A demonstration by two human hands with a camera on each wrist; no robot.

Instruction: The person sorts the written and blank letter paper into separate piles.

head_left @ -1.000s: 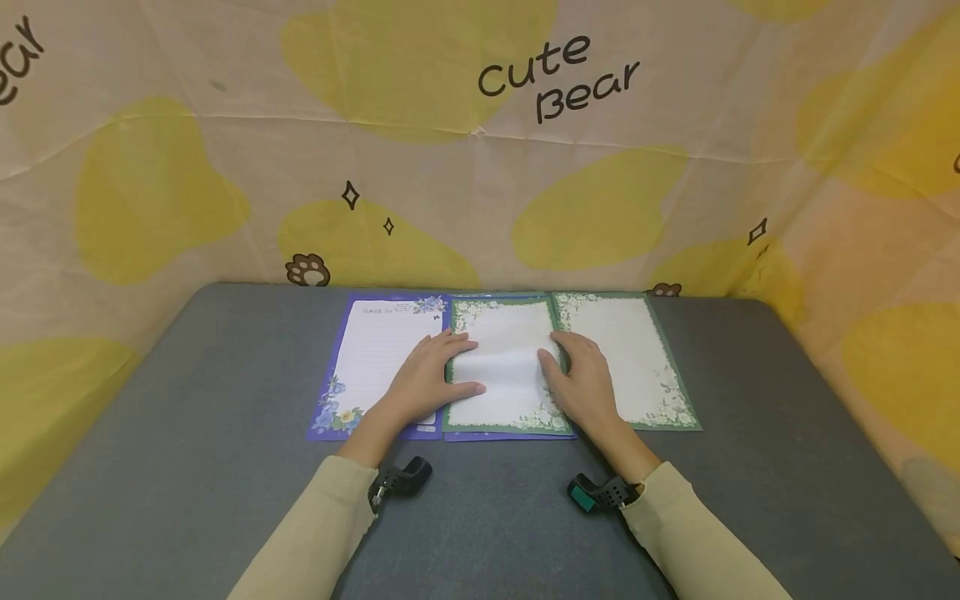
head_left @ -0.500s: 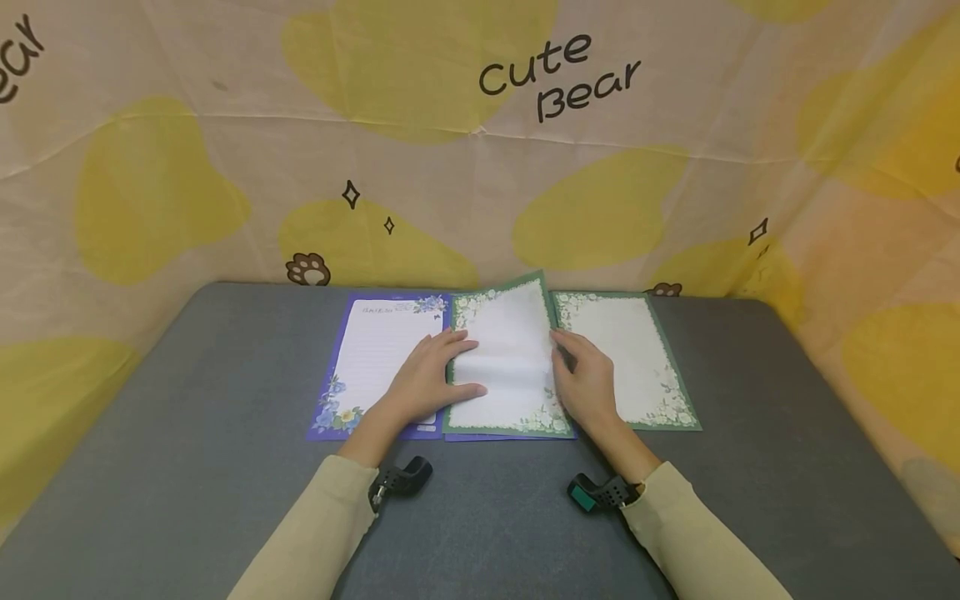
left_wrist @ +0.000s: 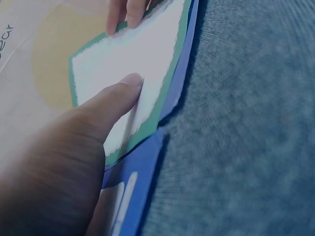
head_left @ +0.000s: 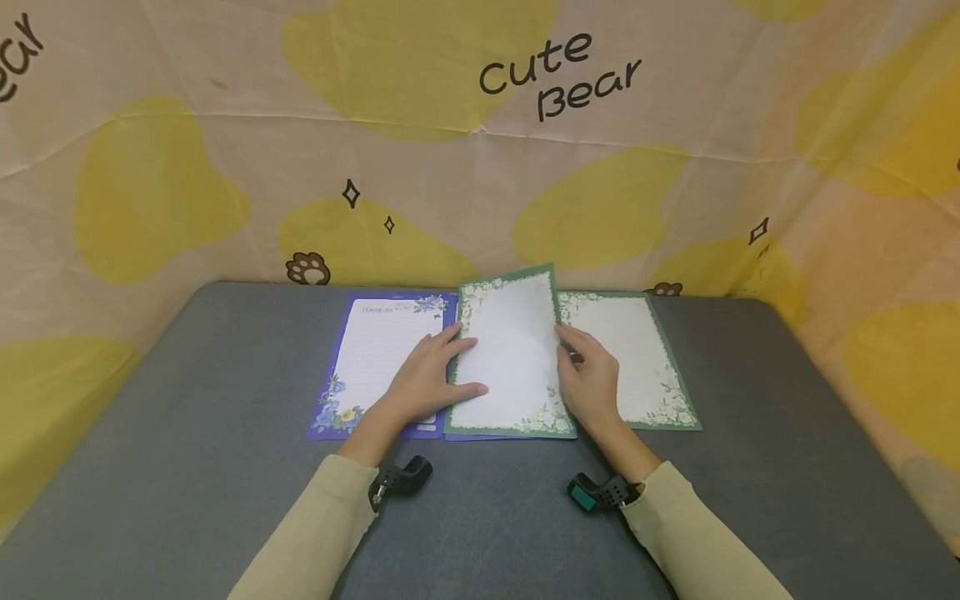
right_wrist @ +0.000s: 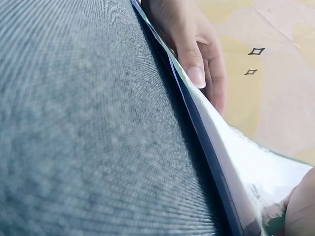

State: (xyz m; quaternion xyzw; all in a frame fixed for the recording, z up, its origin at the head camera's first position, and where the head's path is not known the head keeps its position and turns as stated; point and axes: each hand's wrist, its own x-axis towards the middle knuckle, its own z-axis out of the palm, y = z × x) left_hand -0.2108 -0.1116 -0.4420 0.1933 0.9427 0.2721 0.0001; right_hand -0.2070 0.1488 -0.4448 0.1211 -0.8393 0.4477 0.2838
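A green-bordered sheet of writing paper (head_left: 513, 354) with white flowers lies in the middle of the row, its far end and right side raised. My left hand (head_left: 420, 379) rests along its left edge, thumb (left_wrist: 130, 83) stretched over the white face. At the right edge, my right hand (head_left: 591, 375) pinches the sheet between thumb and fingers. In the right wrist view the paper (right_wrist: 268, 169) curves upward near that hand. Beneath it, the edge of a purple-bordered sheet (head_left: 480, 437) shows; the rest is hidden.
A purple-bordered lined sheet (head_left: 375, 358) with blue flowers lies on the left, partly under the left forearm. On the right lies another green-bordered sheet (head_left: 626, 350). All rest on a dark grey table (head_left: 480, 525) before a patterned cloth (head_left: 420, 167).
My right hand has closed on the middle sheet's right edge and drawn it slightly right. The far end has risen, and the crease across it has smoothed out. The left hand stays put.
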